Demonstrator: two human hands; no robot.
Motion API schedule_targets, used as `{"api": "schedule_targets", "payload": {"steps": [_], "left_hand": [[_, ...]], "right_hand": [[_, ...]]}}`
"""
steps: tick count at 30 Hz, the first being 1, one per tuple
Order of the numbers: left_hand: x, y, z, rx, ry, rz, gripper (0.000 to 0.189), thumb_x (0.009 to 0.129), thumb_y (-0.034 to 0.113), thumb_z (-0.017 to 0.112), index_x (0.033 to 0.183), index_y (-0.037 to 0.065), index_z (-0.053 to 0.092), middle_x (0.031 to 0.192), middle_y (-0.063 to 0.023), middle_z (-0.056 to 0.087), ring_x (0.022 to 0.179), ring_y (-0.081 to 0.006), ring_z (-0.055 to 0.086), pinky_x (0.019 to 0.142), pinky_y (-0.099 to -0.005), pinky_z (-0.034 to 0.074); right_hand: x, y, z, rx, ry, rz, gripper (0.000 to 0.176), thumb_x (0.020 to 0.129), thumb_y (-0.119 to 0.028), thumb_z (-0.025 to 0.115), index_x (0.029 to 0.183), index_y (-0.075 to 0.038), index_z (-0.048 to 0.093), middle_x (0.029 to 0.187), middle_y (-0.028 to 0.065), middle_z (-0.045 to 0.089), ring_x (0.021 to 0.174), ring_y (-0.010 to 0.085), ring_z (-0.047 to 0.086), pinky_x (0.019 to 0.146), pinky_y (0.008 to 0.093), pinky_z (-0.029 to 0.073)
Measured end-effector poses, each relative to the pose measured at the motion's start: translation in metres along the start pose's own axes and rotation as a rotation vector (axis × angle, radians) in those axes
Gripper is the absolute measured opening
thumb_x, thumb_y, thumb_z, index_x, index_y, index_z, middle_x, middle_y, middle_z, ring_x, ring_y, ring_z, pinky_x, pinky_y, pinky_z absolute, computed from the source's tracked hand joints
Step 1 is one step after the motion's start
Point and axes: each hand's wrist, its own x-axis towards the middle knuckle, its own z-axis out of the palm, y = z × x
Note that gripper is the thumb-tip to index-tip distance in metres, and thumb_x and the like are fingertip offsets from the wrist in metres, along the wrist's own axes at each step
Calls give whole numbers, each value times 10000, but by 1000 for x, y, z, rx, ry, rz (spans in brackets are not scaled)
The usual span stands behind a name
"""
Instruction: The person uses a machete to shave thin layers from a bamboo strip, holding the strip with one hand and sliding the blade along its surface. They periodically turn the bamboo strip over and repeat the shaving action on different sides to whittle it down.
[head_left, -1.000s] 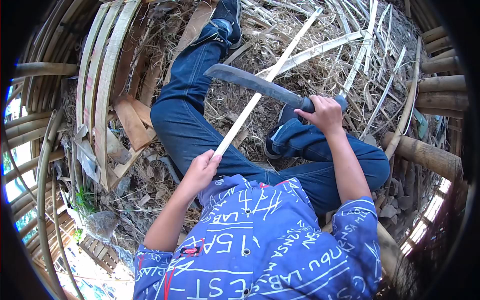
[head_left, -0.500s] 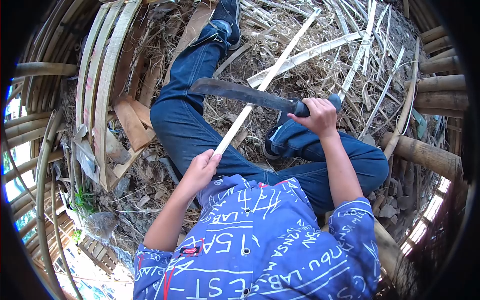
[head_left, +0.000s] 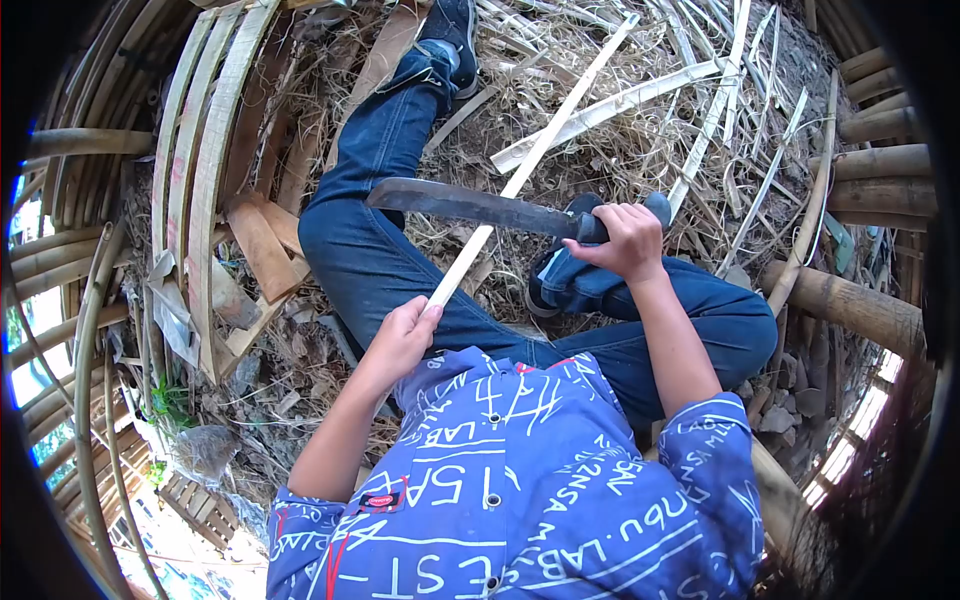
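My left hand (head_left: 408, 333) is closed around the near end of a long, pale bamboo strip (head_left: 462, 262), close to my lap. The strip slants away from me to the upper right, over the shavings on the ground. In my right hand (head_left: 627, 240) is the dark handle of a machete (head_left: 470, 207), its fingers wrapped round it. The long, dark blade points left and crosses over the strip at about its middle. The blade's tip overlaps my bent knee in this view.
Thin shavings (head_left: 570, 85) and loose split strips (head_left: 625, 107) cover the ground ahead. Slatted wood (head_left: 195, 180) and a brown board piece (head_left: 262, 248) lie to the left. Bamboo poles (head_left: 850, 308) form walls on both sides. My jeans-clad legs (head_left: 375, 220) frame the work area.
My right hand has drawn the machete a little toward me and to the left along the strip. My left hand stays in place on the strip.
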Motion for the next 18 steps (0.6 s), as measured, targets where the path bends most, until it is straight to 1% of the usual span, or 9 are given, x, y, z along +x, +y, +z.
{"api": "schedule_targets", "payload": {"steps": [2, 3, 5, 7, 8, 10, 15, 17, 18], "left_hand": [[-1, 4, 0, -17, 28, -31, 302, 1016, 254, 482, 788, 57, 475, 584, 68, 387, 500, -30, 329, 421, -255, 277], [-1, 3, 0, -17, 28, -31, 302, 1016, 254, 482, 788, 57, 475, 584, 68, 387, 500, -30, 329, 421, -255, 277], [1, 0, 0, 12, 3, -15, 288, 1030, 302, 445, 804, 123, 459, 597, 89, 379, 466, -9, 326, 363, -211, 282], [1, 2, 1, 0, -4, -14, 287, 1030, 303, 445, 807, 122, 462, 598, 89, 380, 465, -10, 325, 363, -212, 279], [0, 2, 1, -11, -9, -14, 287, 1030, 304, 444, 810, 121, 466, 598, 88, 381, 465, -11, 324, 362, -213, 277], [1, 1, 1, -8, -5, -9, 288, 1030, 306, 444, 811, 120, 468, 598, 89, 382, 463, -11, 321, 359, -214, 271], [4, -5, 2, 37, 14, 23, 278, 1029, 280, 454, 816, 102, 475, 607, 85, 380, 490, -13, 333, 394, -215, 279], [11, -22, 5, 67, 74, 107, 306, 1004, 230, 499, 796, 6, 484, 581, -3, 441, 554, -87, 388, 499, -315, 349], [11, -22, 6, 69, 71, 105, 306, 1004, 230, 499, 796, 6, 484, 581, -3, 441, 554, -87, 388, 499, -315, 349]], "right_hand": [[-1, 0, 2, 0, -8, 16, 437, 576, -427, 848, 750, -88, 635, 699, 72, 643, 634, 249, 631, 624, 344, 502], [0, 1, 3, 7, 9, 21, 450, 595, -476, 827, 733, -95, 632, 672, 69, 636, 620, 246, 632, 606, 343, 499], [-2, 0, 5, 10, 27, 26, 469, 614, -525, 807, 716, -102, 630, 646, 66, 628, 607, 244, 633, 588, 342, 495], [-6, -6, 8, 92, -106, 238, 489, 628, -544, 796, 700, -82, 654, 635, 102, 639, 594, 275, 644, 572, 374, 505], [-6, -10, 8, 93, -105, 237, 489, 628, -544, 796, 700, -82, 654, 635, 102, 639, 594, 275, 644, 572, 374, 505], [-6, -17, 7, 146, -169, 361, 505, 654, -563, 777, 684, -71, 668, 610, 129, 632, 572, 302, 643, 557, 404, 508], [-13, -41, 6, 203, -211, 210, 524, 666, -597, 759, 670, -82, 664, 606, 115, 632, 580, 289, 652, 555, 393, 512], [-16, -57, 10, 249, -166, 152, 527, 668, -608, 754, 671, -88, 665, 599, 104, 628, 577, 277, 653, 552, 383, 511], [-16, -63, 8, 240, -208, 129, 522, 676, -604, 750, 668, -91, 653, 595, 95, 627, 575, 268, 654, 545, 375, 508]]}}
